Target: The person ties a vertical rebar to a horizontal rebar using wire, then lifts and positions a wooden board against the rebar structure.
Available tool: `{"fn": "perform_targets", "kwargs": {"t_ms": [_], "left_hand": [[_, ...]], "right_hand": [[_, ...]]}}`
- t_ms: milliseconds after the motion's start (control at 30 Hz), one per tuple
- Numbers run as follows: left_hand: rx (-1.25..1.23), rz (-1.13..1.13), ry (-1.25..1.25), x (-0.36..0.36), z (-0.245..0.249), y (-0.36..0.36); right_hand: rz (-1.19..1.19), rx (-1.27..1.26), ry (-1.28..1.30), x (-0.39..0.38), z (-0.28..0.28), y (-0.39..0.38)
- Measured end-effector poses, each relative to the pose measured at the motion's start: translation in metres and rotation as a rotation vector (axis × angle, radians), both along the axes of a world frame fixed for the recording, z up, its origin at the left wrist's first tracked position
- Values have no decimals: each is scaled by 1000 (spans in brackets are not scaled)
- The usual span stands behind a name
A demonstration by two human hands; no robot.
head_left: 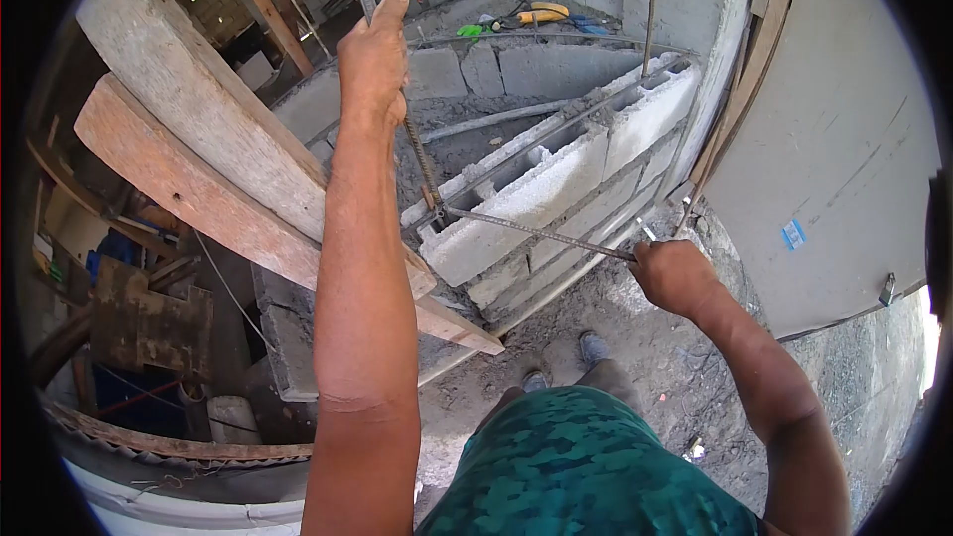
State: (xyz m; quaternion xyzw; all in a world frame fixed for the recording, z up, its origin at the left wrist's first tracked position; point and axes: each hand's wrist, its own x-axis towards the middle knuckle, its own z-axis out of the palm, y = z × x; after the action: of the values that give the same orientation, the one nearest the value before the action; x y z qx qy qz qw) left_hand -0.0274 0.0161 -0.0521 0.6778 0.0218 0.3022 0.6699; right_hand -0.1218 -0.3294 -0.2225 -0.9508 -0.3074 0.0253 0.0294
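Note:
My left hand [375,65] is raised and closed round an upright ribbed rebar [421,161], thumb along its top side. The rebar's foot stands at the near end of a hollow concrete block wall [536,203]. My right hand [677,276] is closed on the end of a thin steel rod [536,231]. This rod slants across the front of the wall, its far end right at the rebar's foot. A small pale, shiny piece [648,229] sticks up beside my right fingers; what it is I cannot tell.
Two thick wooden planks [199,179] slant in from the left. Another rebar [650,10] rises at the wall's far end. Behind lie a yellow-handled tool [543,13] and a green item [470,31]. A grey panel [844,139] stands at right, above rubble-strewn ground [635,377].

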Motion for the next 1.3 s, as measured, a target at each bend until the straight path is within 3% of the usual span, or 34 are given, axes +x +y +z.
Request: {"fn": "perform_targets", "kwargs": {"t_ms": [267,367,433,500,567,600,633,667,700,800,833,900,933,967,1033,1100,1167,1233,1300], "left_hand": [[-22,-22,-12,-3,4,-2],[-22,-14,-4,-2,3,-1],[-19,-24,-13,-2,3,0],[-12,-30,-14,-3,1,1],[5,-39,-32,-3,1,0],[11,-38,-29,-3,1,-1],[3,-34,-28,-2,2,-1],[-7,-29,-26,-3,2,-1],[-6,-27,-26,-3,1,0],[-2,-35,-33,-5,1,-1],[4,-36,-43,-4,0,-1],[-6,-47,-67,-2,0,-1],[-5,-36,-63,-2,1,-1],[-8,-24,-57,-2,0,0],[-38,-17,-61,-1,0,1],[-43,-40,-62,0,-1,2],[-54,-33,-85,1,0,2],[-83,-44,10,-1,0,3],[-84,-62,-13,2,-1,4]], "right_hand": [[165,2,73,11,36,-8],[225,188,221,2,-10,-13],[163,415,665,-22,-47,-1],[163,622,806,-49,-95,13],[-13,745,1155,-72,-110,32],[-10,750,1158,-82,-120,40],[-7,863,1326,-90,-130,48],[-5,973,1495,-99,-137,54],[-3,972,1496,-107,-137,59],[32,1409,1919,-127,-135,68],[34,1406,1912,-127,-130,68],[186,1371,1639,-130,-107,61],[15,1187,1497,-128,-80,56],[4,1171,1480,-124,-66,48],[-38,815,621,-111,-43,25],[-155,767,210,-96,1,11],[-60,607,-196,-64,34,3],[-120,466,-352,-36,56,4],[-190,340,-294,-23,65,5]]}}
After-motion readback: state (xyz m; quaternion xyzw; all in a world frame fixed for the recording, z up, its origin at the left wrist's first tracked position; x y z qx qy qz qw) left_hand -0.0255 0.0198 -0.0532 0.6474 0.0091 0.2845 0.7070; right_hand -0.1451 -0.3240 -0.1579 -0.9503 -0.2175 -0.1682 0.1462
